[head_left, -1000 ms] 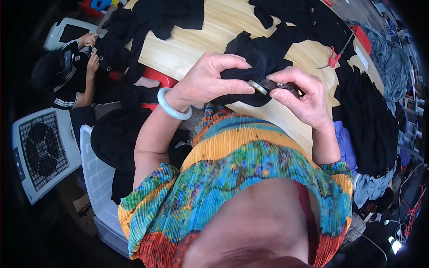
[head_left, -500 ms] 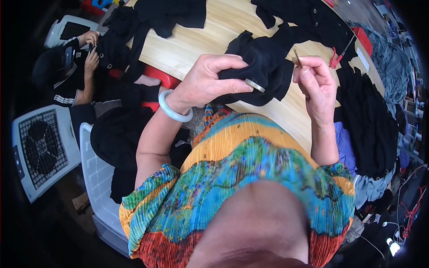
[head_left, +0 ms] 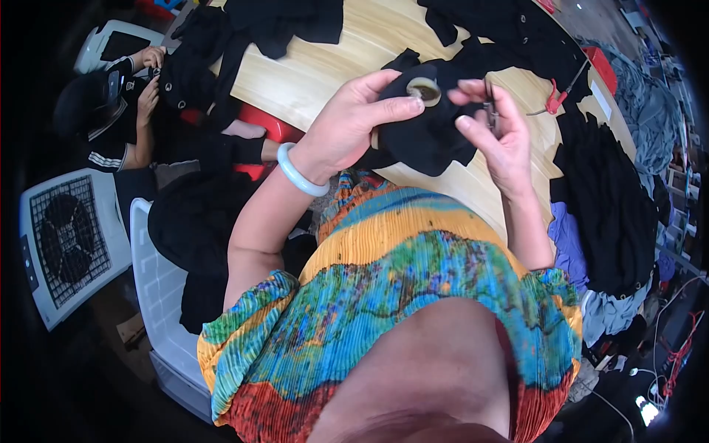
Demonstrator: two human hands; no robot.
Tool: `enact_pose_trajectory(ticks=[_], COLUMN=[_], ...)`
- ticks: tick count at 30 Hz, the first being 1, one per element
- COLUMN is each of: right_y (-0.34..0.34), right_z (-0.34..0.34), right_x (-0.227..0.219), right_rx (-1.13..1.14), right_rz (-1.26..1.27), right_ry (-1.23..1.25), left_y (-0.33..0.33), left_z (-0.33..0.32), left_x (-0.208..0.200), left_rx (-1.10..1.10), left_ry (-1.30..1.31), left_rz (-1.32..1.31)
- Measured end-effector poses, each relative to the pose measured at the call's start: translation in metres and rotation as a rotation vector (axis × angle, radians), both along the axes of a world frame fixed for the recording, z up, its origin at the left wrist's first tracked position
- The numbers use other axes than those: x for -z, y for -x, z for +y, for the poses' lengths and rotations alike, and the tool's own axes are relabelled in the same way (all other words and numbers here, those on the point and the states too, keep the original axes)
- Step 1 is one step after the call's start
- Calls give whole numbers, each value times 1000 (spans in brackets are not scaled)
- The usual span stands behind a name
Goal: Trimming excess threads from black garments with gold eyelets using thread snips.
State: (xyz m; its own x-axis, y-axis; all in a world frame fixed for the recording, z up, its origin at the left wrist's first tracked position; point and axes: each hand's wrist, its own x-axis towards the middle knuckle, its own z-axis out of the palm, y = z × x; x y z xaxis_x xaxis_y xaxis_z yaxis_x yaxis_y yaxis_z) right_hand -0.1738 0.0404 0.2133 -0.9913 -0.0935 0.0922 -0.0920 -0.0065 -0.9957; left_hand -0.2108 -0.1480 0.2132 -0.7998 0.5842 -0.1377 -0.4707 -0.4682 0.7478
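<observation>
My left hand [head_left: 347, 122] pinches a large round button [head_left: 424, 91] with a pale rim and brownish middle, its thumb on the edge. Black fabric of a garment [head_left: 425, 140] is bunched beneath the button and hangs from the fingers over the wooden table edge. A pale bangle circles the left wrist. Just right of the button, my right hand [head_left: 502, 140] is raised with its fingers curled around a small, slim dark metal tool [head_left: 490, 109]. Its exact kind is blurred. The tool and the button are apart.
Black garments lie across the wooden table [head_left: 317, 77] and down its right side [head_left: 609, 199]. A red-handled tool [head_left: 552, 100] rests on the table. At left, another person [head_left: 125, 118] handles dark cloth. A white plastic bin [head_left: 151, 273] and a fan unit [head_left: 70, 244] stand nearby.
The button has turned from edge-on to face-up and moved up slightly. My right hand has moved left, closer to it, and the tool in its fingers has turned.
</observation>
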Motion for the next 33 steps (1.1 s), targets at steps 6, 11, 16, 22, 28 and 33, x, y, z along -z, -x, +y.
enact_pose_trajectory(ticks=[6,11,16,22,28,33], right_y=[5,6,11,26,34,37], right_z=[-14,-5,3,16,13,18], right_x=[17,-5,-24,-26,-9,1], right_rx=[-23,145,226,335,326,317], right_rz=[-116,-147,-60,0,-10,44], right_ry=[185,201,271,250,188,-58], left_y=[6,10,-8,-20,-22,-23], left_z=[14,16,24,27,31,35], left_x=[-4,24,61,42,44,35], left_rx=[28,56,138,189,148,174], left_ry=[39,108,148,127,211,-89], left_rz=[-111,64,223,249,208,-175])
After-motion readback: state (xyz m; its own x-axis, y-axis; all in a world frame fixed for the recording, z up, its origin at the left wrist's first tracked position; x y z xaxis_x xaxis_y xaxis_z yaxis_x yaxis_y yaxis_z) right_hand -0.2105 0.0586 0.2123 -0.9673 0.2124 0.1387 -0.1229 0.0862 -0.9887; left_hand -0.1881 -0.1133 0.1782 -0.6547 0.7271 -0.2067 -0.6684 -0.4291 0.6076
